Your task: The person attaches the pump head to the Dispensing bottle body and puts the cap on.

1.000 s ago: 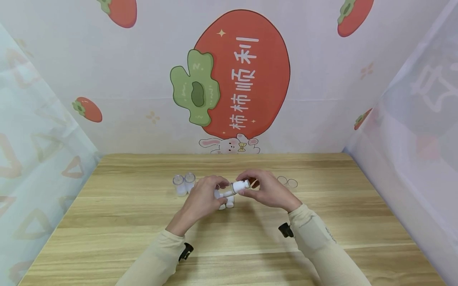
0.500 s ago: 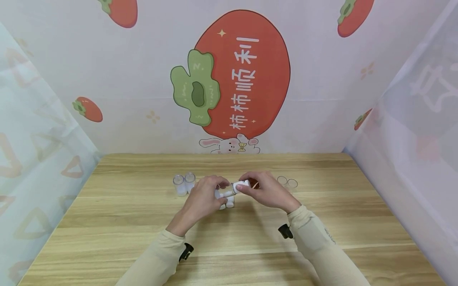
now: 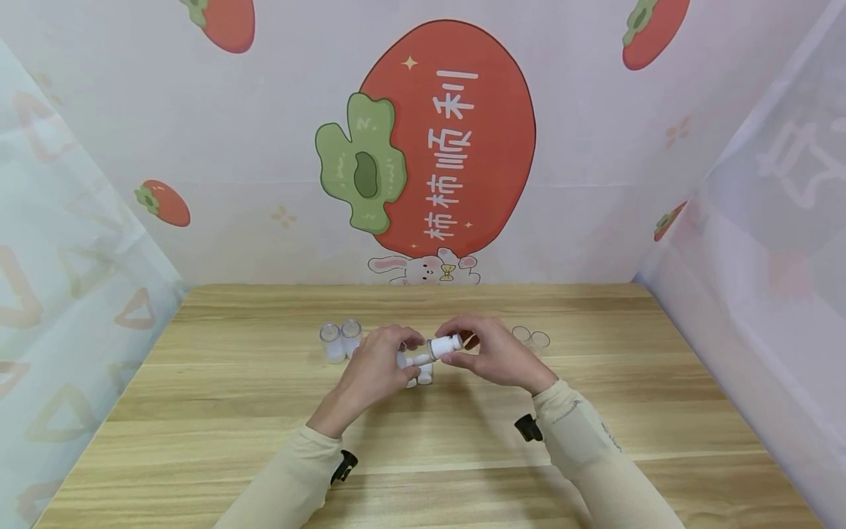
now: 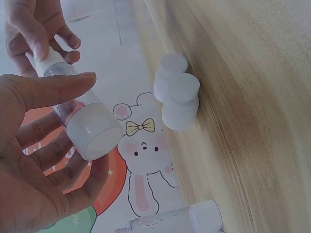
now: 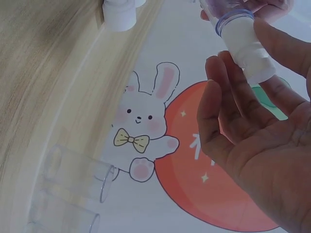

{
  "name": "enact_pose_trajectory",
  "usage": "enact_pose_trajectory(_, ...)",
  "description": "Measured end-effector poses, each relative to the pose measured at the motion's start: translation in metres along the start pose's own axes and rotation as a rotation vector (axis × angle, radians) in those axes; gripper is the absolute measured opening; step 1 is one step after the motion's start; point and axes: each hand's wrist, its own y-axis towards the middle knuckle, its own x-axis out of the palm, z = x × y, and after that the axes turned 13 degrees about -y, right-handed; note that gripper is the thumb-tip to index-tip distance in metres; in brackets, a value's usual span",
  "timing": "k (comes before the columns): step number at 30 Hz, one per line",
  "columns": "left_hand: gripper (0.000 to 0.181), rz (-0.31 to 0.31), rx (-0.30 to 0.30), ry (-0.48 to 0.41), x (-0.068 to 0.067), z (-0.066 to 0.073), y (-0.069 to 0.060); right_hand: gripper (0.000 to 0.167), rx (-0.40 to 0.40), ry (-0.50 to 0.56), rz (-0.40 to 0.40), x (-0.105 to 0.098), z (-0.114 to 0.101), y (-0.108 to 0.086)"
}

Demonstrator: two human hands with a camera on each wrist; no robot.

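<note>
Above the table, my left hand (image 3: 378, 365) grips a clear bottle with a white base (image 4: 95, 131), thumb on one side and fingers curled round the other. At the bottle's other end is a white top (image 3: 445, 346), which my right hand (image 3: 494, 354) holds between thumb and fingers. The right wrist view shows this white top (image 5: 244, 46) against the clear bottle, tilted, with my right thumb beside it and the fingers curled below. Just under my left hand, two small white pieces (image 3: 425, 375) stand side by side on the table.
Two clear containers with whitish lower parts (image 3: 333, 345) stand left of my left hand. Beyond my right hand are two clear open cylinders (image 3: 540, 339), also seen in the right wrist view (image 5: 73, 172). A printed cloth wall (image 3: 251, 242) rises behind the wooden table (image 3: 231, 411).
My right thumb has moved from over the white top down to its near side, and more of the top shows. My left hand and the bottle stay in place.
</note>
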Motion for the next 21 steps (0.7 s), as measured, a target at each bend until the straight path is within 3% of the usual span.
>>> enact_pose_trajectory(5,0.035,-0.001,-0.005,0.005,0.001,0.000,0.001,0.023,0.019,0.004,-0.010,0.000,-0.001,0.000)
enact_pose_trajectory(11,0.034,0.000,-0.006,0.004,0.001,-0.003,0.000,0.031,0.025,-0.009,-0.017,0.001,0.004,-0.002)
enact_pose_trajectory(21,0.035,0.008,-0.014,0.001,0.001,-0.005,-0.001,0.039,0.133,-0.117,0.009,-0.012,0.017,-0.012)
